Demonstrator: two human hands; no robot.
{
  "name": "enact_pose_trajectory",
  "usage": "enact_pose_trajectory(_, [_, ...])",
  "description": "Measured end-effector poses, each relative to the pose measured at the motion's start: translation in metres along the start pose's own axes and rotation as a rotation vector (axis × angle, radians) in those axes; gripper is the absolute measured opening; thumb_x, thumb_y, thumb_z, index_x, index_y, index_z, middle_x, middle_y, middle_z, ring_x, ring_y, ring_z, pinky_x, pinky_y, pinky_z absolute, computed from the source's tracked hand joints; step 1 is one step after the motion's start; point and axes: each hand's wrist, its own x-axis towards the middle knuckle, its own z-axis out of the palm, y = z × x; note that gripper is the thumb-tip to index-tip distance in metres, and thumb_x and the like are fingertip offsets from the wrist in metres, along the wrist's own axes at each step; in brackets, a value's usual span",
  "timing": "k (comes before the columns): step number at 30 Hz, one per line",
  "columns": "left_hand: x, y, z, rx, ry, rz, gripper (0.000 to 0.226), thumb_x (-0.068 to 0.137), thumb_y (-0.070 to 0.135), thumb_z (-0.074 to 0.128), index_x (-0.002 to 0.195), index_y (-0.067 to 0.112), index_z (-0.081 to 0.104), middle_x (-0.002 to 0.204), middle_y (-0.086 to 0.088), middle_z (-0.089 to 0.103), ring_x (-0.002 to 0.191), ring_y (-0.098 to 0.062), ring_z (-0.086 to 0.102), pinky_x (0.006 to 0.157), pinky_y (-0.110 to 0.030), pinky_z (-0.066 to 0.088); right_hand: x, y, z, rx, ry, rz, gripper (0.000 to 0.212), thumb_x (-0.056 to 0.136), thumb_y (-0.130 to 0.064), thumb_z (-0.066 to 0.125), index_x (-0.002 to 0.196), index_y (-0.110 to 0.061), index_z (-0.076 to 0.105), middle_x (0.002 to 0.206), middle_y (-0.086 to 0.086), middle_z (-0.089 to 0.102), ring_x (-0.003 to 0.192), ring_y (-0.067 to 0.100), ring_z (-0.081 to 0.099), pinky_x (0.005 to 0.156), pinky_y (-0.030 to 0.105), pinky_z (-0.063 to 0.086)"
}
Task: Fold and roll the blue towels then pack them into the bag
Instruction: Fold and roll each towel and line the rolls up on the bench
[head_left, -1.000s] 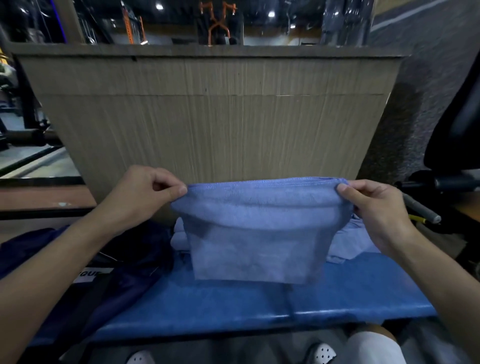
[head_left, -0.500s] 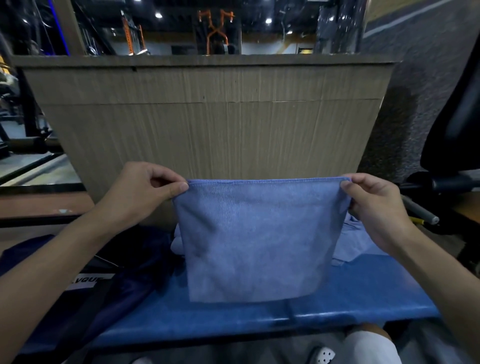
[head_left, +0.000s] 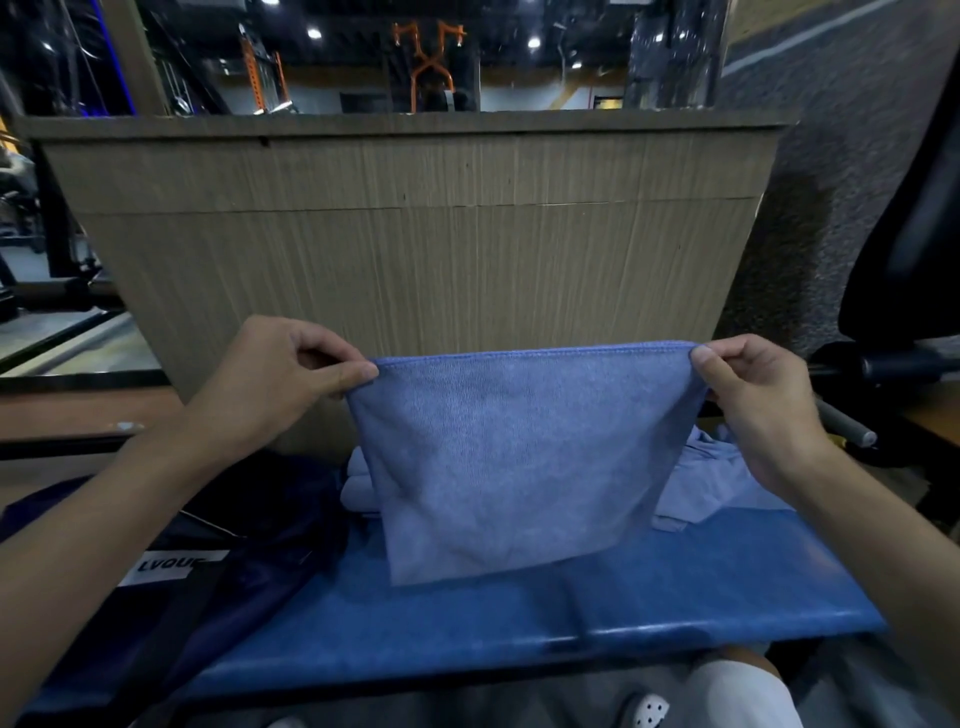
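Note:
A light blue towel (head_left: 514, 457) hangs flat in the air above the blue padded bench (head_left: 571, 603). My left hand (head_left: 280, 384) pinches its upper left corner and my right hand (head_left: 753, 400) pinches its upper right corner, so the top edge is stretched straight. The towel's lower edge hangs just above the bench. Behind it lie more light blue towels: a folded or rolled one (head_left: 358, 483) at the left and a crumpled one (head_left: 717, 478) at the right. A dark navy bag (head_left: 208, 566) with a white label lies on the bench's left end.
A tall wooden panel (head_left: 415, 249) stands right behind the bench. Black gym equipment with a grey bar (head_left: 847, 426) is at the right. My knee and shoes (head_left: 649, 709) show below the bench's front edge.
The towel's folded-over top flap has dropped down, and the towel now hangs as one flat sheet, longer than before. Both hands stay on the top corners, slightly wider apart.

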Motion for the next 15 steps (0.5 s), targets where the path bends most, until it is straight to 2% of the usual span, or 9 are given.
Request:
enact_pose_trajectory(3, [0.0, -0.003, 0.0, 0.016, -0.021, 0.032, 0.017, 0.076, 0.008, 0.08, 0.073, 0.022, 0.071, 0.07, 0.004, 0.072, 0.06, 0.002, 0.064, 0.061, -0.007, 0.047, 0.004, 0.004, -0.001, -0.042, 0.029, -0.024, 0.019, 0.096, -0.011, 0.059, 0.082, -0.024, 0.056, 0.07, -0.002, 0.054, 0.052, -0.001, 0.047, 0.043, 0.01, 0.039])
enact_pose_trajectory(6, [0.001, -0.005, 0.004, 0.095, -0.032, 0.072, 0.023, 0.079, 0.003, 0.076, 0.08, 0.024, 0.067, 0.072, 0.003, 0.068, 0.064, 0.003, 0.061, 0.064, -0.006, 0.047, 0.005, 0.003, -0.002, -0.064, -0.011, -0.035, 0.017, 0.097, -0.009, 0.056, 0.102, -0.025, 0.059, 0.084, -0.005, 0.06, 0.071, -0.003, 0.055, 0.063, 0.009, 0.045])
enact_pose_trajectory(7, [0.002, -0.007, 0.005, 0.129, -0.038, 0.092, 0.022, 0.082, 0.002, 0.074, 0.087, 0.022, 0.067, 0.077, 0.005, 0.067, 0.068, 0.003, 0.061, 0.066, -0.006, 0.046, 0.005, 0.003, -0.002, -0.087, -0.036, -0.041, 0.017, 0.098, -0.009, 0.054, 0.105, -0.022, 0.061, 0.088, -0.003, 0.063, 0.071, -0.004, 0.057, 0.062, 0.008, 0.045])
enact_pose_trajectory(9, [0.004, -0.013, 0.008, 0.238, -0.057, 0.161, 0.02, 0.088, 0.003, 0.067, 0.102, 0.018, 0.069, 0.083, 0.006, 0.063, 0.075, -0.003, 0.06, 0.072, -0.013, 0.045, 0.004, 0.002, 0.0, -0.127, -0.065, -0.05, 0.015, 0.099, -0.009, 0.052, 0.099, -0.015, 0.066, 0.085, 0.002, 0.065, 0.061, -0.003, 0.056, 0.05, 0.006, 0.041])
enact_pose_trajectory(11, [0.006, -0.019, 0.009, 0.333, -0.077, 0.215, 0.016, 0.093, 0.005, 0.059, 0.098, 0.016, 0.07, 0.084, 0.009, 0.058, 0.077, -0.003, 0.056, 0.073, -0.02, 0.04, 0.004, 0.002, 0.0, -0.151, -0.077, -0.046, 0.015, 0.1, -0.013, 0.051, 0.095, -0.013, 0.066, 0.083, 0.004, 0.064, 0.066, 0.001, 0.054, 0.05, 0.008, 0.04])
enact_pose_trajectory(13, [0.007, -0.021, 0.008, 0.361, -0.056, 0.202, 0.014, 0.094, 0.007, 0.057, 0.09, 0.016, 0.068, 0.082, 0.01, 0.055, 0.076, -0.004, 0.054, 0.07, -0.019, 0.034, 0.003, 0.003, -0.002, -0.188, -0.079, -0.049, 0.016, 0.101, -0.016, 0.05, 0.095, -0.012, 0.065, 0.083, 0.005, 0.064, 0.07, 0.005, 0.054, 0.051, 0.01, 0.041])
enact_pose_trajectory(15, [0.008, -0.021, 0.007, 0.379, -0.008, 0.172, 0.014, 0.093, 0.006, 0.058, 0.086, 0.013, 0.067, 0.077, 0.006, 0.058, 0.075, -0.015, 0.056, 0.067, -0.015, 0.033, 0.003, 0.002, -0.005, -0.213, -0.058, -0.067, 0.017, 0.1, -0.017, 0.051, 0.091, -0.014, 0.064, 0.078, 0.003, 0.062, 0.061, 0.0, 0.052, 0.049, 0.01, 0.04])
